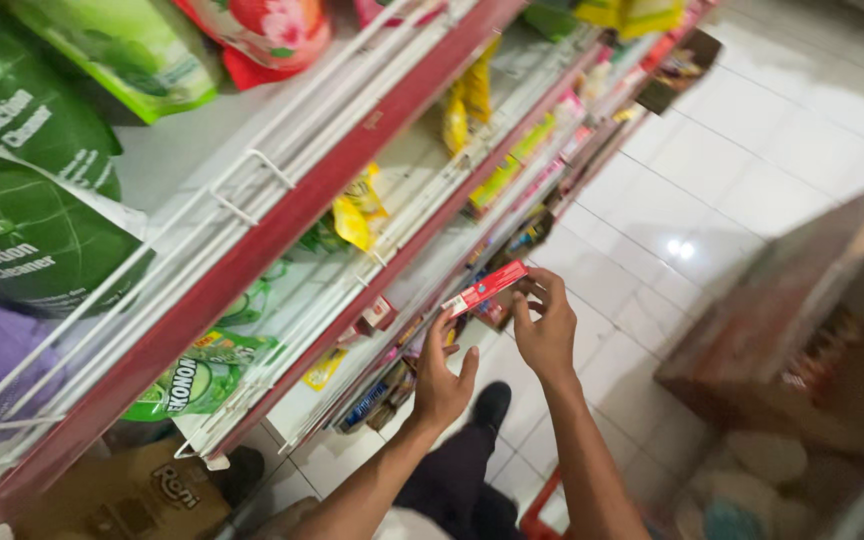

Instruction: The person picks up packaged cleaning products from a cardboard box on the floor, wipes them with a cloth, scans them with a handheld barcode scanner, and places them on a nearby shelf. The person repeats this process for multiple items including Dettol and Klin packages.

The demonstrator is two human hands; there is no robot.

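Both hands, left hand [440, 378] and right hand [546, 330], pinch a slim red cardboard carton [485, 289] by its ends beside the red-edged shelf [282, 230] (lower tier); keeping it level should help.

Right side blurred: brown cardboard box [812, 330] soft, contents unreadable, cut by right edge. Pale shapes on floor [752, 480] below it indistinct. Green pouches [22, 180] cropped by left and top edges. Far shelf goods [592, 90] too small to identify. Slim red carton [487, 288] partly covered by fingers of left hand [442, 375] and right hand [547, 335]. Both forearms cut at bottom edge.
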